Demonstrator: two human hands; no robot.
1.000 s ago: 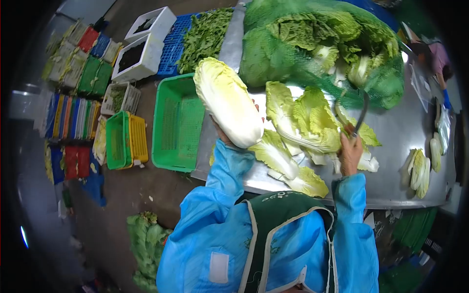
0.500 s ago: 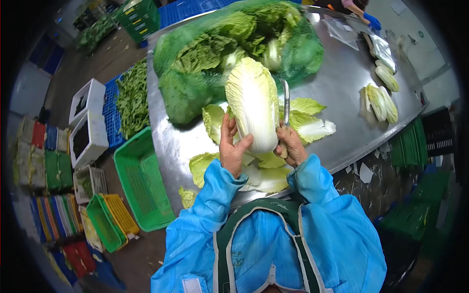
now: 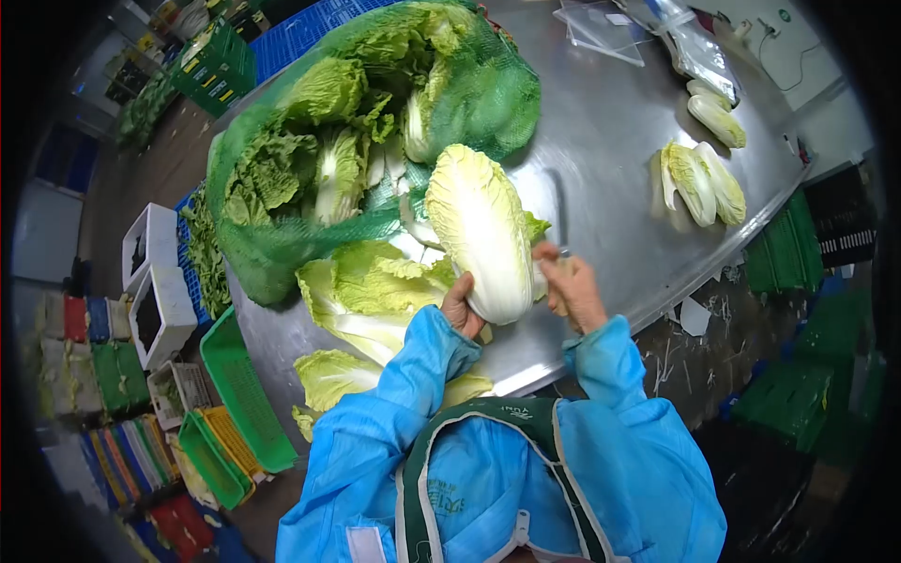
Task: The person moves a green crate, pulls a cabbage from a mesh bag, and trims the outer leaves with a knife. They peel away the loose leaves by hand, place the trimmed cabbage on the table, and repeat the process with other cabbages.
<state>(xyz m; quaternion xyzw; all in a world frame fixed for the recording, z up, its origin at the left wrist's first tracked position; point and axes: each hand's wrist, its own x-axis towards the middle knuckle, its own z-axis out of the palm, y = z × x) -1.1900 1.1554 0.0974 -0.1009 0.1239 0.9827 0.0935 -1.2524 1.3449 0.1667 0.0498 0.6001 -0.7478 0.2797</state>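
Head view: left hand (image 3: 462, 308) grips cabbage (image 3: 483, 235); right hand (image 3: 577, 293) seemingly clutches a blurred knife (image 3: 563, 250).

My one left hand (image 3: 460, 310) and one right hand (image 3: 576, 289) are handling one large cabbage (image 3: 483, 235) and one knife (image 3: 563, 251) by the near edge of the table (image 3: 610, 169). One green mesh bag (image 3: 267, 255) is lying along its left edge, holding several heads (image 3: 340, 176) whose overlap is hiding the exact number. At least two loose leaves (image 3: 336, 373) are lying toward the near left corner. At least two small cabbages (image 3: 693, 183) are resting together near the right corner, at least one more lying just beyond. Past the left edge, one large green basket (image 3: 242, 394) and two white boxes (image 3: 173, 314) are standing.
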